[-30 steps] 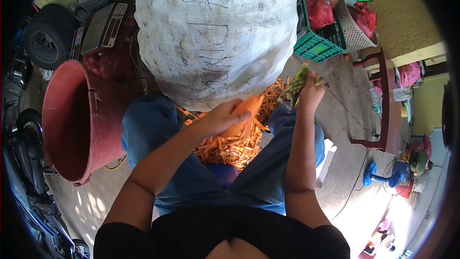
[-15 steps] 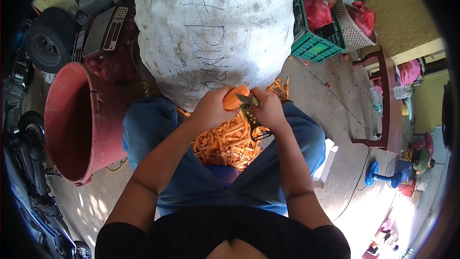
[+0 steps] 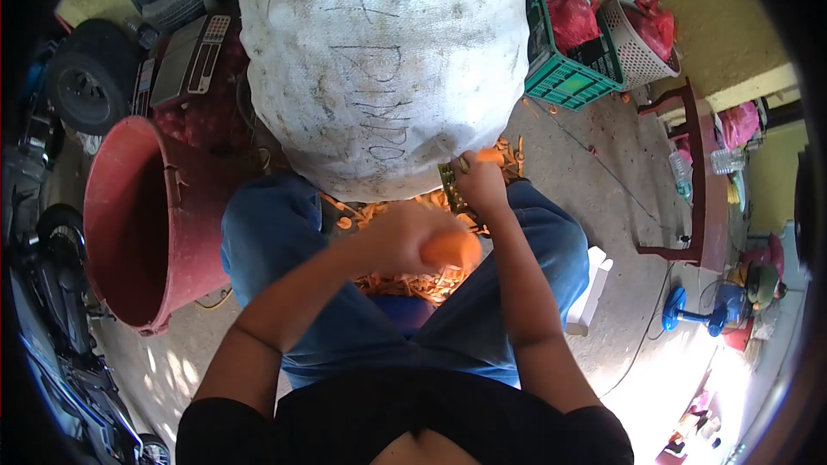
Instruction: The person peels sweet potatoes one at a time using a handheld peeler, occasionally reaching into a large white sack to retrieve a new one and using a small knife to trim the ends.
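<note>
My left hand, blurred by motion, is closed around a thick peeled carrot above my lap. My right hand is closed on a small knife, its greenish handle showing at the fingers and its blade smeared toward the sack. Below that handle, against the same hand, hangs a green-and-yellow slotted tool. A short orange carrot piece shows just beyond the right knuckles. Between my knees, orange peelings fill a blue container, partly hidden by the left hand.
A large white woven sack stands directly ahead. To the left are a red barrel and a scale; at right, a green crate, a perforated basket and a white carton. More peelings lie beside the sack.
My hands have parted: the left has swung down and toward me with the carrot, while the right stays near the sack with the knife. A short carrot piece now shows by the right hand.
</note>
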`<state>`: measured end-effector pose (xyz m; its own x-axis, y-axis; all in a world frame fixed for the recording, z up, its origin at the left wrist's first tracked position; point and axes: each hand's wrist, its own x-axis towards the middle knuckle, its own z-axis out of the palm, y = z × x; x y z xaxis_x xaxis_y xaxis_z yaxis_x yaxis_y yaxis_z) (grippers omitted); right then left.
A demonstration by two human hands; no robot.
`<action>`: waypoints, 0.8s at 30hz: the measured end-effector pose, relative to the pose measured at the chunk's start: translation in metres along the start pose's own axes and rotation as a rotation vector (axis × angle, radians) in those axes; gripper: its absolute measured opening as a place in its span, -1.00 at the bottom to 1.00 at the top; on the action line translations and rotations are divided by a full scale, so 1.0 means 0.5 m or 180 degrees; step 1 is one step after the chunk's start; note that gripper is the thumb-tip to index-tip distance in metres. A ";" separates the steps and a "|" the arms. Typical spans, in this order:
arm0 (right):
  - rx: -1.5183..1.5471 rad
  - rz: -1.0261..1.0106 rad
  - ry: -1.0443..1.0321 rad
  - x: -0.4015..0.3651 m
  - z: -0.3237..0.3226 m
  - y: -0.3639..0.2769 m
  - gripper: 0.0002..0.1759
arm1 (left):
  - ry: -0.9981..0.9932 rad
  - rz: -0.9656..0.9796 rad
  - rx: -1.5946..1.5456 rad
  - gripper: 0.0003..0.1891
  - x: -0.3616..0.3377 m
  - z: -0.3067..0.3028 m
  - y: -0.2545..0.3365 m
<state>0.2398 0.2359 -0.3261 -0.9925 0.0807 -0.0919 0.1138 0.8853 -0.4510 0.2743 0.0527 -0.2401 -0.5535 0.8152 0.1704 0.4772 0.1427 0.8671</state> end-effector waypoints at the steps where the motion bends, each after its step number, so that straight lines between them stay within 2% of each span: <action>1: 0.0004 0.0035 0.0029 -0.001 -0.010 -0.011 -0.86 | -0.0246 0.0101 -0.0028 -0.56 0.004 0.005 0.034; 3: 0.1372 -0.0482 0.0043 -0.004 -0.027 -0.035 -0.78 | 0.0184 0.0667 -0.0006 -0.56 0.010 0.024 0.021; 4: 0.1437 -0.0426 -0.0244 -0.009 -0.024 -0.039 -0.79 | 0.0185 0.0652 -0.0016 -0.56 0.012 0.031 0.010; 5: 0.1451 -0.0423 -0.0251 -0.013 -0.009 -0.039 -0.79 | 0.0434 0.0791 -0.0429 -0.56 0.017 0.033 -0.005; 6: 0.1684 -0.0664 -0.0799 -0.017 0.015 -0.033 -0.81 | 0.0677 0.0938 -0.0838 -0.56 0.022 0.031 -0.014; 7: 0.1902 -0.0902 -0.1345 -0.022 0.041 -0.024 -0.82 | 0.0660 0.0942 -0.0838 -0.56 0.024 0.028 -0.016; 8: 0.1904 -0.0888 -0.1334 -0.036 0.080 -0.015 -0.82 | 0.0934 0.0801 -0.0652 -0.55 0.024 0.027 -0.018; 10: 0.4368 -0.1272 -0.0691 -0.059 0.141 -0.020 -0.76 | 0.1334 0.0615 -0.0473 -0.52 0.024 0.025 -0.025; 11: 0.4373 -0.1282 -0.0697 -0.052 0.141 -0.013 -0.76 | 0.1339 0.0613 -0.0462 -0.52 0.023 0.017 -0.029; 13: 0.4316 -0.0956 -0.1410 -0.039 0.086 -0.026 -0.75 | 0.1432 0.0551 -0.0086 -0.51 0.016 -0.002 -0.039; 14: 0.5244 0.0303 -0.1869 -0.049 0.032 -0.056 -0.79 | 0.1611 0.0459 0.0120 -0.49 0.012 -0.007 -0.042; 15: 0.5246 0.0300 -0.1866 -0.040 0.033 -0.050 -0.79 | 0.1609 0.0462 0.0122 -0.49 0.008 -0.007 -0.046; 17: 0.4982 0.0510 -0.0779 -0.011 0.035 -0.030 -0.81 | 0.1837 -0.0370 -0.1189 -0.48 0.004 -0.006 -0.058; 19: 0.4687 0.0567 -0.0776 -0.014 -0.006 -0.026 -0.79 | 0.1620 -0.0485 -0.1080 -0.49 0.006 -0.016 -0.070; 21: 0.4400 0.0622 -0.0796 -0.013 -0.015 -0.028 -0.76 | 0.1212 -0.0652 0.0239 -0.52 0.009 -0.015 -0.072; 22: 0.3681 0.0493 -0.0457 -0.013 -0.011 -0.029 -0.75 | 0.1002 -0.0930 0.0377 -0.52 0.007 -0.009 -0.080; 23: 0.2954 0.0365 -0.0127 -0.014 -0.008 -0.030 -0.73 | 0.1003 -0.0933 0.0374 -0.52 0.008 -0.009 -0.080; 24: 0.2954 0.0367 -0.0133 -0.019 -0.017 -0.038 -0.73 | 0.0679 -0.1271 0.0395 -0.55 0.011 -0.014 -0.079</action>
<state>0.2467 0.2221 -0.3089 -0.9725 0.1129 -0.2039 0.2196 0.1515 -0.9637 0.2477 0.0476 -0.2702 -0.8321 0.5513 -0.0615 0.2692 0.4983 0.8242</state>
